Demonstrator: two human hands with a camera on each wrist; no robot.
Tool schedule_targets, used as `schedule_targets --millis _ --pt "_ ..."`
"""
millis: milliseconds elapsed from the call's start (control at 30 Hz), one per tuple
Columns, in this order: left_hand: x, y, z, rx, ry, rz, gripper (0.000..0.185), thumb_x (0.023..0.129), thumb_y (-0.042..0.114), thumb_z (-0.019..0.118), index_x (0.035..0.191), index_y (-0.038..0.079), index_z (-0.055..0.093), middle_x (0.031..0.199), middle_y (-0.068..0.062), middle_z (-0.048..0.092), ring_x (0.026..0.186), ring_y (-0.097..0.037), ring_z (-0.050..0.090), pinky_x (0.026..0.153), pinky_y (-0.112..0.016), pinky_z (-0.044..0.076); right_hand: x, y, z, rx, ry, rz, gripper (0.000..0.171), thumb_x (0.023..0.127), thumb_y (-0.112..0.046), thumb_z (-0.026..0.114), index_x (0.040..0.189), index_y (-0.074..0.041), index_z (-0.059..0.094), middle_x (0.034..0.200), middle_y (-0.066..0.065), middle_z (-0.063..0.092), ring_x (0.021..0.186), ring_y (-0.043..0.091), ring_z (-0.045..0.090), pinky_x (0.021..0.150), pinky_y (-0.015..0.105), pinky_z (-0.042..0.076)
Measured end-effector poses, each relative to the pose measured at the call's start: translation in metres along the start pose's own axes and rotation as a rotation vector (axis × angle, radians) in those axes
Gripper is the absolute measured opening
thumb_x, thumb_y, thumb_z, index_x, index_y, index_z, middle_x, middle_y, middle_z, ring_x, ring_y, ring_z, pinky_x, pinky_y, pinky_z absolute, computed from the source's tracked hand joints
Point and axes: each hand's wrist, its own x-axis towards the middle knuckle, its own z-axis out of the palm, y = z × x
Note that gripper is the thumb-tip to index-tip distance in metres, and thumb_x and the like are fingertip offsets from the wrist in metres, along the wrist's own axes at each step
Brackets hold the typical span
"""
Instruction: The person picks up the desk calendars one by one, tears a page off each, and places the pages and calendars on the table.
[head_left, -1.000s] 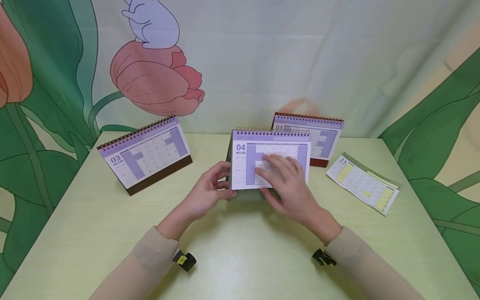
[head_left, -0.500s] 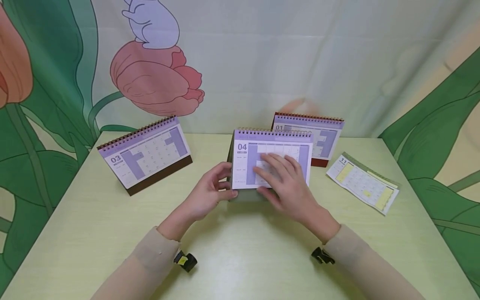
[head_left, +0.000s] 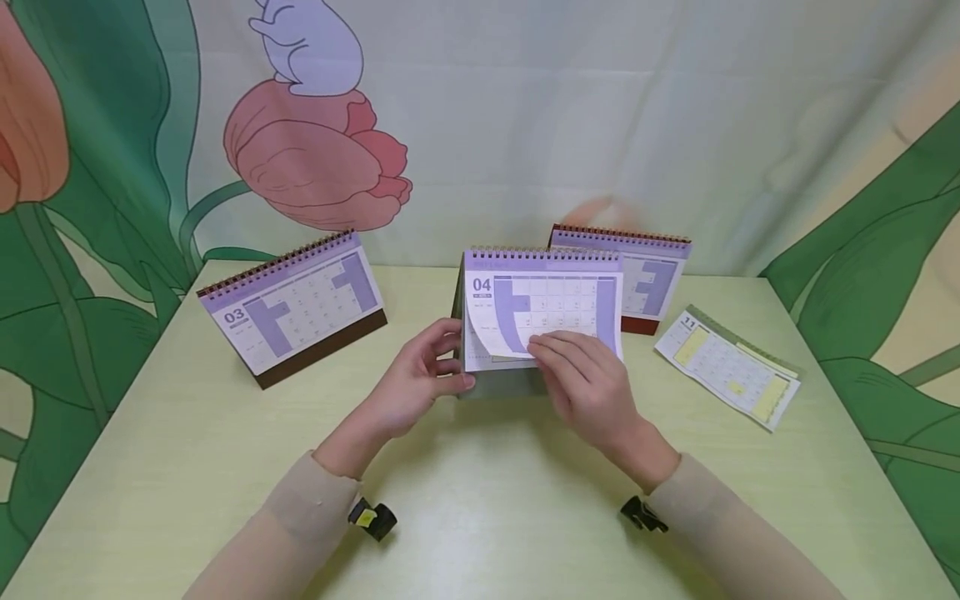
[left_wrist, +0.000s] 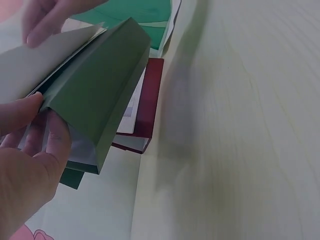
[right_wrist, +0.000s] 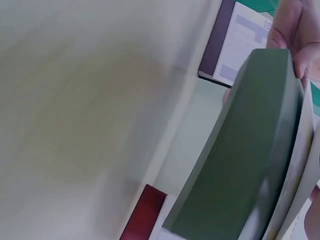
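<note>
In the head view, a green-based desk calendar [head_left: 487, 287] showing page 04 stands mid-table, its wire rings along the top. My left hand [head_left: 416, 383] grips its left edge, thumb in front and fingers behind. With the fingertips of my right hand [head_left: 588, 392] I pinch the lower edge of the 04 page, which curls up from the sheets beneath. The left wrist view shows the calendar's green base [left_wrist: 100, 90] between thumb and fingers of my left hand [left_wrist: 30, 170]. In the right wrist view, pages [right_wrist: 300, 165] stand away from the green base [right_wrist: 240, 145].
To the left stands a dark brown calendar [head_left: 300, 304] turned to 03. Behind the middle one, partly hidden, is a red-based calendar [head_left: 656, 279]. A small calendar sheet [head_left: 727, 367] marked 11, with yellow columns, lies at right. A printed curtain [head_left: 495, 125] hangs behind the table [head_left: 480, 517].
My right fingers lay spread across the 04 page; now they are drawn together at its lower edge. The page's lower left corner has lifted and curled. My left hand keeps its hold.
</note>
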Motion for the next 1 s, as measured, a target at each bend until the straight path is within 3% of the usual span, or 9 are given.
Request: schedule_targets --millis 267,500,733,1000 --pt "0.000 0.000 -0.001 0.001 -0.002 0.005 0.058 0.087 -0.024 0.061 0.138 0.001 0.051 0.133 -0.020 0.062 0.104 -0.033 0.066 0.085 -0.035 0.059 0.011 0.000 -0.005 0.117 0.164 0.015 0.013 0.098 -0.003 0.065 0.100 0.007 0.074 0.097 0.016 0.075 0.084 0.032 0.071 0.079 0.040 0.060" --pt "-0.001 -0.003 -0.003 0.016 -0.003 0.005 0.059 0.087 -0.023 0.061 0.139 0.001 0.051 0.133 -0.020 0.061 0.104 -0.033 0.066 0.085 -0.035 0.058 0.014 -0.001 -0.008 0.136 0.254 0.036 0.014 0.098 -0.004 0.067 0.097 0.008 0.075 0.093 0.016 0.075 0.079 0.033 0.070 0.077 0.040 0.059" --pt "-0.001 -0.005 -0.005 0.067 0.013 -0.002 0.060 0.087 -0.023 0.061 0.140 0.004 0.051 0.131 -0.018 0.061 0.104 -0.035 0.065 0.082 -0.036 0.059 0.018 -0.003 -0.016 0.153 0.276 0.128 0.013 0.095 -0.005 0.071 0.097 0.007 0.076 0.093 0.015 0.075 0.080 0.032 0.069 0.078 0.036 0.058" --pt "0.000 -0.005 -0.004 0.083 0.011 0.014 0.060 0.087 -0.023 0.061 0.140 0.003 0.052 0.131 -0.018 0.062 0.104 -0.035 0.065 0.082 -0.036 0.059 0.023 -0.004 -0.018 0.154 0.341 0.154 0.016 0.097 -0.007 0.070 0.096 0.008 0.075 0.090 0.016 0.075 0.078 0.034 0.069 0.079 0.036 0.056"
